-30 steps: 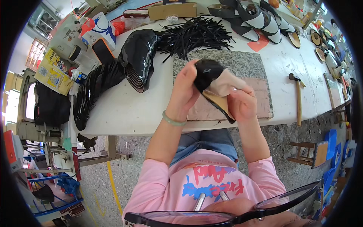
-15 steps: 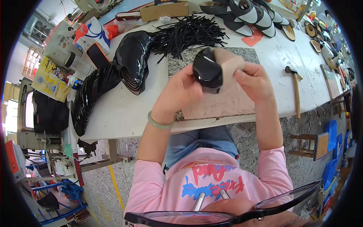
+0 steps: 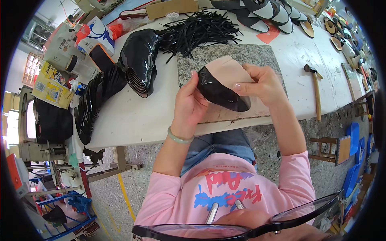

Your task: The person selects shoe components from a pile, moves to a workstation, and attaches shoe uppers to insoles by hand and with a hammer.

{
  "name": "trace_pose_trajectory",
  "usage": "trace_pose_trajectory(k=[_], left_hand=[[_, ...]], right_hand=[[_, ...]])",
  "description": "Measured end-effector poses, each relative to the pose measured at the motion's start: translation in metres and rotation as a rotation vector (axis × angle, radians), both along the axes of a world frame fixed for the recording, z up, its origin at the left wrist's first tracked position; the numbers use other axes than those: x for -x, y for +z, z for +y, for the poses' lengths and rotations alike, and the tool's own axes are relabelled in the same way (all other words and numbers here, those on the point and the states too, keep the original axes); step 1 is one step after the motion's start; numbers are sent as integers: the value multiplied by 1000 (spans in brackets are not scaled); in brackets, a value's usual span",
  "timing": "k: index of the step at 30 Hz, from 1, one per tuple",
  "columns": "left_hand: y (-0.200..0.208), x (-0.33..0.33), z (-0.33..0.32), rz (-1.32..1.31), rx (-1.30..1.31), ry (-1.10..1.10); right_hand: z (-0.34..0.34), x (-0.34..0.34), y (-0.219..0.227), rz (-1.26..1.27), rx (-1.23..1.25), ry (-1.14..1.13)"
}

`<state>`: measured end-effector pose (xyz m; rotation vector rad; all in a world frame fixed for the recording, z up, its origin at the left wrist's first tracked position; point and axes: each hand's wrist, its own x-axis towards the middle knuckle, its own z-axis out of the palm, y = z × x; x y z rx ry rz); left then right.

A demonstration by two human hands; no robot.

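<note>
Between my two hands is a shoe upper (image 3: 225, 86), shiny black on the near side with a beige lining turned toward the far side. My left hand (image 3: 191, 100) grips its left end, fingers behind it and thumb along the edge. On the right, my right hand (image 3: 263, 84) pinches the beige part, its thumb lying on the front face. The piece is held above a speckled stone slab (image 3: 257, 56) on the white table. Further left lie a nested stack of glossy black uppers (image 3: 138, 60) and a fanned row of black pieces (image 3: 96, 100).
A heap of thin black straps (image 3: 201, 32) lies beyond the slab. To the right rests a hammer (image 3: 315, 90) with a wooden handle. Black-and-white shoe parts (image 3: 265, 14) are piled at the far right. A phone (image 3: 101, 57) and a clear jar (image 3: 82, 67) stand at the left.
The shoe upper has been turned and opened out, showing more beige lining and a broad black face. My left hand has shifted slightly right, and my right hand's thumb now lies over the front.
</note>
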<state>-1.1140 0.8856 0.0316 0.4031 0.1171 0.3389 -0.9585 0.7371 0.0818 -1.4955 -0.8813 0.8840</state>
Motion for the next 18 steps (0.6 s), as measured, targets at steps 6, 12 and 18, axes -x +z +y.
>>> trace_pose_trajectory(k=[6, 12, 18], left_hand=[[-4, 15, 17, 127, -192, -58], [33, 2, 30, 258, -1528, 398], [63, -44, 25, -292, -1345, -417]], right_hand=[[4, -10, 30, -630, -104, 56], [-16, -17, 65, -918, 25, 409], [-30, -24, 61, -1036, 44, 352]])
